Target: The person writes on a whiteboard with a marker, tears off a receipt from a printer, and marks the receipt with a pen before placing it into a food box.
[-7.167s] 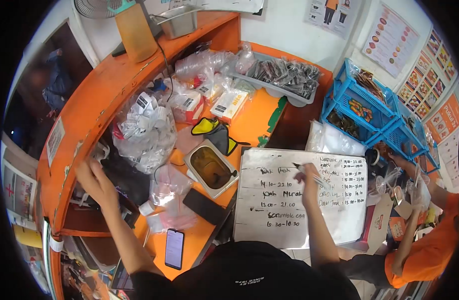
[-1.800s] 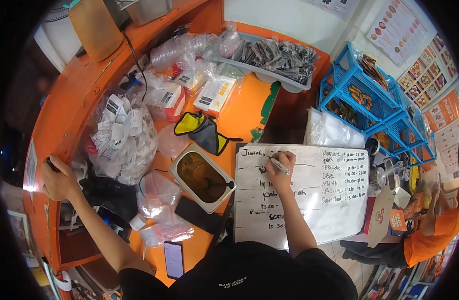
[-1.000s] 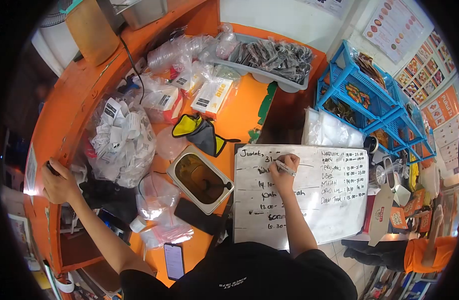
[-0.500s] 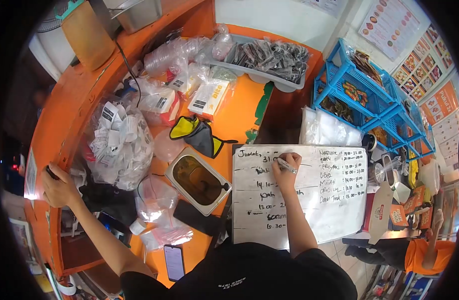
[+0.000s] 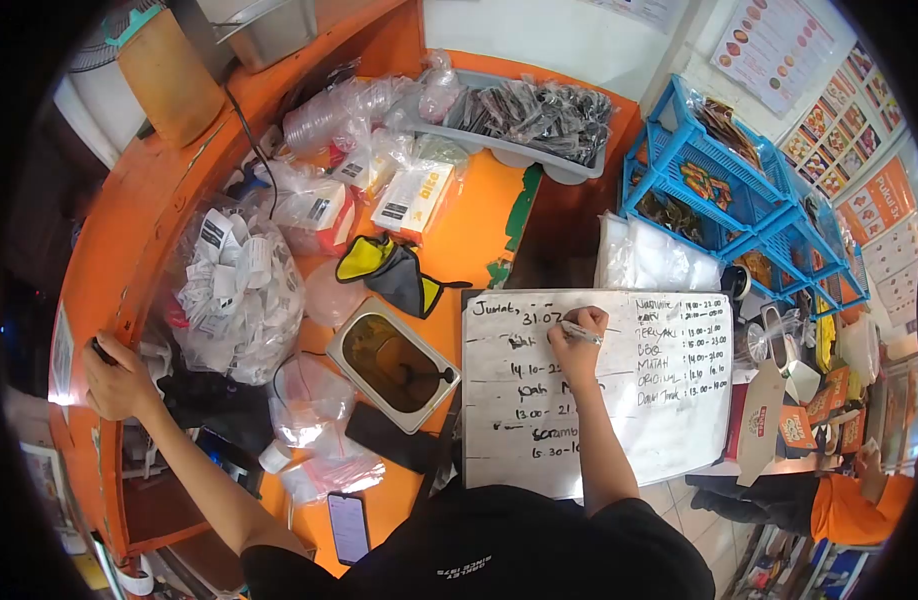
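My right hand point(image 5: 576, 358) is closed around a marker pen point(image 5: 582, 332), its tip near the handwritten date at the top of a whiteboard point(image 5: 669, 445). Black handwriting with names and times fills much of the board, and my forearm covers part of it. Far to the left, my left hand point(image 5: 116, 382) rests by the orange counter ledge point(image 5: 87, 265), fingers curled on a small black object point(image 5: 103, 350) whose kind I cannot make out. A steel container point(image 5: 399, 365) with a dark lid stands left of the board.
Near the left arm lies a bag of crumpled paper slips point(image 5: 241, 300). A yellow and grey face mask point(image 5: 389, 272) and a phone point(image 5: 349, 527) lie on the orange table. Behind stand a grey cutlery tray point(image 5: 579, 165) and blue baskets point(image 5: 719, 190). A person in orange point(image 5: 854, 508) is at right.
My right hand has shifted slightly right and down with the marker, and more of the date shows. My left hand stays by the ledge. The other person's arm has lowered.
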Demonstrator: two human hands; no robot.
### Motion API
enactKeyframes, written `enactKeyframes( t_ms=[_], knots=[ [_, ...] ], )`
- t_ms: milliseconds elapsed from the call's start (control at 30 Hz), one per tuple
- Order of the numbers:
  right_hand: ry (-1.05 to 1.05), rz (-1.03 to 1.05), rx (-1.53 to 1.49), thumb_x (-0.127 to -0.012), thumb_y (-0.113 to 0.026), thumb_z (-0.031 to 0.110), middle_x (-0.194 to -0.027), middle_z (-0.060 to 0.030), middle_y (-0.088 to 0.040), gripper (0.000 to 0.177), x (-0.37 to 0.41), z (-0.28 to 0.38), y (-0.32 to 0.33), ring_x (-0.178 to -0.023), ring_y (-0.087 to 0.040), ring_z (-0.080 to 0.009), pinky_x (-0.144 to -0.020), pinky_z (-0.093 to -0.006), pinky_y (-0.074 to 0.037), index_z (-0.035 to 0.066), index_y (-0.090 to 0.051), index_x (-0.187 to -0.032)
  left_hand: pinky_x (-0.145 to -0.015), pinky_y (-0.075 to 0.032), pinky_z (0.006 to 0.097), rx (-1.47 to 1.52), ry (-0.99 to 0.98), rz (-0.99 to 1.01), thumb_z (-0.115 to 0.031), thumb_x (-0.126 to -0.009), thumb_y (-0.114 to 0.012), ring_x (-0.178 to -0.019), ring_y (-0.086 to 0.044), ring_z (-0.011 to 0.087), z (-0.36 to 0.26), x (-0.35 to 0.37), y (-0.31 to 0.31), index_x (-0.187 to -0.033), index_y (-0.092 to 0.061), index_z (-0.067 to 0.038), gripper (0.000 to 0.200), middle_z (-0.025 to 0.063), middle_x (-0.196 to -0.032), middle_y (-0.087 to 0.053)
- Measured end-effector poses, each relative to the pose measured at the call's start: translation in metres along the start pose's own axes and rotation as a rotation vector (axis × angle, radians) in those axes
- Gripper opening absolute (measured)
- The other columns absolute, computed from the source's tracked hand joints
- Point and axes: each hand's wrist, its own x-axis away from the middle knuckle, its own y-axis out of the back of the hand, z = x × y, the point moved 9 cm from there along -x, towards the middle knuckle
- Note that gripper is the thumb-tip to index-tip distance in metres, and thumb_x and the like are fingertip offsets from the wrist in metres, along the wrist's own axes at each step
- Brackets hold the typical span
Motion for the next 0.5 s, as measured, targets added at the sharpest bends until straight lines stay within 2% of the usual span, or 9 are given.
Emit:
enactKeyframes(
  t_ms=[100, 200, 267, 500],
  knots=[
    [-0.054, -0.045, -0.025, -0.064, -0.063, 0.002, -0.082, -0.0141, -0.054, 0.013, -0.001, -0.004, 0.007, -0.090, -0.045, -0.0309, -0.078, -0.0385, -0.042, -0.001, -0.055, -0.073, -0.049, -0.038, 0.0339, 0.012, -0.009, -0.020, -0.043, -0.092, -0.045, -0.057, -0.061, 0.0216, -0.003, -0.001, 0.004, -0.081, -0.064, -0.014, 0.036, 0.0010, -0.070, -0.066],
    [-0.014, 0.009, 0.003, -0.064, -0.063, 0.002, -0.083, -0.0134, -0.053, 0.013, -0.003, -0.003, 0.009, -0.090, -0.044, -0.0305, -0.077, -0.0381, -0.042, -0.001, -0.055, -0.074, -0.049, -0.038, 0.0333, -0.003, -0.008, -0.006, -0.042, -0.092, -0.046, -0.059, -0.062, 0.0204, 0.002, 0.002, -0.003, -0.083, -0.065, -0.015, 0.035, -0.0003, -0.072, -0.066],
    [-0.085, -0.118, -0.032, -0.064, -0.064, 0.003, -0.082, -0.0128, -0.054, 0.014, -0.005, -0.016, 0.024, -0.091, -0.044, -0.0300, -0.078, -0.0379, -0.042, 0.000, -0.055, -0.075, -0.049, -0.038, 0.0325, -0.030, -0.004, 0.008, -0.041, -0.092, -0.046, -0.061, -0.062, 0.0192, 0.004, 0.003, -0.005, -0.085, -0.066, -0.015, 0.034, -0.0018, -0.074, -0.067],
    [-0.019, -0.072, 0.023, -0.065, -0.064, 0.003, -0.083, -0.0128, -0.055, 0.014, -0.007, -0.014, 0.021, -0.093, -0.045, -0.0295, -0.080, -0.0387, -0.041, 0.000, -0.056, -0.077, -0.049, -0.037, 0.0325, -0.029, -0.009, -0.015, -0.043, -0.093, -0.045, -0.059, -0.062, 0.0203, 0.000, 0.002, -0.001, -0.085, -0.065, -0.015, 0.035, -0.0008, -0.073, -0.067]
  ],
)
